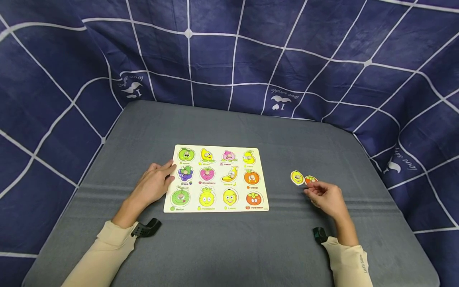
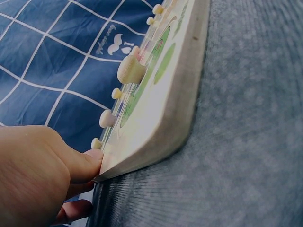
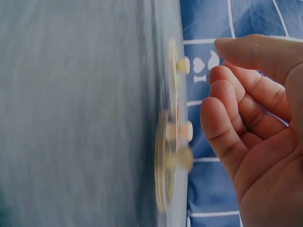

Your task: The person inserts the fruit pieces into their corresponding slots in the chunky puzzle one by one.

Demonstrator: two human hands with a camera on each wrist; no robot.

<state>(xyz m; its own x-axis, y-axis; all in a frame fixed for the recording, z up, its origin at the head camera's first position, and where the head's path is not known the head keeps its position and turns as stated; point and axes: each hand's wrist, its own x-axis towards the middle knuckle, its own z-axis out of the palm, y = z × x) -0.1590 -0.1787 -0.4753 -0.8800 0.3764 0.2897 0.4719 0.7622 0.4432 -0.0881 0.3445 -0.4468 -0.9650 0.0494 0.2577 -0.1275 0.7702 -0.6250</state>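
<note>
A fruit knob puzzle board point(image 1: 219, 180) lies flat, with rows of printed fruits. My left hand point(image 1: 154, 182) rests against its left edge, fingers extended; in the left wrist view the thumb point(image 2: 83, 163) touches the board's side near a corner. To the right lie a yellow lemon puzzle piece point(image 1: 297, 177) and a red fruit piece point(image 1: 310, 179), side by side. My right hand point(image 1: 324, 197) hovers just at the red piece, partly covering it. In the right wrist view its fingers are loosely bent with nothing between them, beside several knobs point(image 3: 188, 131) of the pieces.
A grey cloth covers the table point(image 1: 222, 247). Dark blue curtain point(image 1: 215, 52) with white grid lines hangs behind and at both sides. Most board fruits carry knobs; the pineapple point(image 1: 206, 197), lemon point(image 1: 230, 197) and persimmon point(image 1: 254, 198) spots show none.
</note>
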